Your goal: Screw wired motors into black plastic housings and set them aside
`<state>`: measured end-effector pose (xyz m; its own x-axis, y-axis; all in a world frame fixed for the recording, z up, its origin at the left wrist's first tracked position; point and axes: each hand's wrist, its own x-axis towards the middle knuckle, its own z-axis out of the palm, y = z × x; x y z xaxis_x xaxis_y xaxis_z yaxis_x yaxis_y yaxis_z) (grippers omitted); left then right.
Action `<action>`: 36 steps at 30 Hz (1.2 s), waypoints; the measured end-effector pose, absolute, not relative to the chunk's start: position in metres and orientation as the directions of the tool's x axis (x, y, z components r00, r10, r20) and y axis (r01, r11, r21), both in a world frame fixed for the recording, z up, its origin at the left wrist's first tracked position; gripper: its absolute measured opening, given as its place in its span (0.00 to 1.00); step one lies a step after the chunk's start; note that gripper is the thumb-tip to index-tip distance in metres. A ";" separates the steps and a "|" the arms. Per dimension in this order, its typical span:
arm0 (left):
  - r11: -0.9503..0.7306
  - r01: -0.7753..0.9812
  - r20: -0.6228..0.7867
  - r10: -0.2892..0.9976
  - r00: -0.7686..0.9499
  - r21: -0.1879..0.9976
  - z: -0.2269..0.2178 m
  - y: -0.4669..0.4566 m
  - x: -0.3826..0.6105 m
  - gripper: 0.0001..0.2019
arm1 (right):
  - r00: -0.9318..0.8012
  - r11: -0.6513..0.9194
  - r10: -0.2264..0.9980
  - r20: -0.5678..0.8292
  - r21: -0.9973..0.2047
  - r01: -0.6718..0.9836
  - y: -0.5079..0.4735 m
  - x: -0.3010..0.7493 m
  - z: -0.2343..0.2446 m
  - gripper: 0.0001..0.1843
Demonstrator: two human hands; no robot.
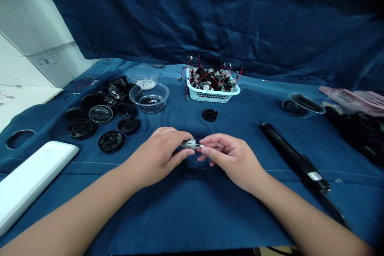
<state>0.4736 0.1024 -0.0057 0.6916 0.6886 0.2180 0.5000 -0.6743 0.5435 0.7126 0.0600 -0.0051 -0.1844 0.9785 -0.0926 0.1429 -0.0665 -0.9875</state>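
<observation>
My left hand [168, 148] pinches a small silver motor [189, 144] between thumb and fingers, its shaft end toward the right. At that shaft, the thumb and index finger of my right hand [229, 154] close on a tiny white part [202, 147], perhaps a small gear; its exact kind is too small to tell. Both hands meet above the blue cloth. Just beyond them a round black plastic part [209, 115] lies flat. Farther back stands a light blue basket [214, 97] heaped with small motors and red wires.
Black round housings [101, 114] are piled at left, beside two clear plastic tubs [162, 102]. A white device [36, 184] lies at front left. An electric screwdriver [295, 158] rests at right, near another clear tub [303, 106], a pink basket [357, 98] and dark parts [357, 130].
</observation>
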 end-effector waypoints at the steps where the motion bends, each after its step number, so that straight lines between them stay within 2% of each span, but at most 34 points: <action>1: -0.677 0.498 0.221 0.687 0.693 0.542 -0.006 0.102 0.474 0.12 | -0.178 -0.062 0.980 -0.086 -0.989 0.136 0.060 0.712 -0.006 0.13; 11: -0.689 0.498 0.225 0.678 0.700 0.526 -0.004 0.102 0.475 0.12 | -0.161 0.000 0.987 -0.010 -0.998 0.066 0.055 0.710 -0.008 0.08; 13: -0.699 0.502 0.227 0.672 0.704 0.510 -0.005 0.103 0.474 0.13 | -0.147 0.027 0.989 0.013 -0.995 0.098 0.054 0.711 -0.008 0.08; 15: -0.712 0.503 0.232 0.663 0.712 0.491 -0.005 0.103 0.475 0.13 | -0.145 0.095 0.987 0.066 -0.974 0.208 0.053 0.712 -0.009 0.08; 17: -0.721 0.500 0.239 0.655 0.717 0.480 -0.005 0.103 0.475 0.14 | -0.162 0.215 0.973 0.165 -0.904 0.370 0.052 0.715 -0.010 0.07; 19: -0.725 0.498 0.247 0.653 0.715 0.476 -0.005 0.103 0.475 0.13 | -0.205 0.365 0.931 0.302 -0.780 0.509 0.053 0.719 -0.011 0.06; 21: -0.724 0.501 0.249 0.656 0.712 0.475 -0.005 0.103 0.475 0.14 | -0.258 0.484 0.872 0.416 -0.648 0.589 0.054 0.721 -0.012 0.06; 23: -0.722 0.504 0.245 0.658 0.712 0.474 -0.004 0.102 0.475 0.14 | -0.298 0.540 0.832 0.468 -0.561 0.628 0.055 0.723 -0.014 0.06; 31: -0.725 0.505 0.235 0.653 0.720 0.468 -0.006 0.102 0.475 0.15 | -0.346 0.557 0.821 0.453 -0.504 0.661 0.053 0.723 -0.014 0.05; 36: -0.759 0.502 0.265 0.629 0.731 0.415 -0.009 0.102 0.476 0.15 | -0.371 0.558 0.823 0.430 -0.485 0.674 0.050 0.721 -0.013 0.05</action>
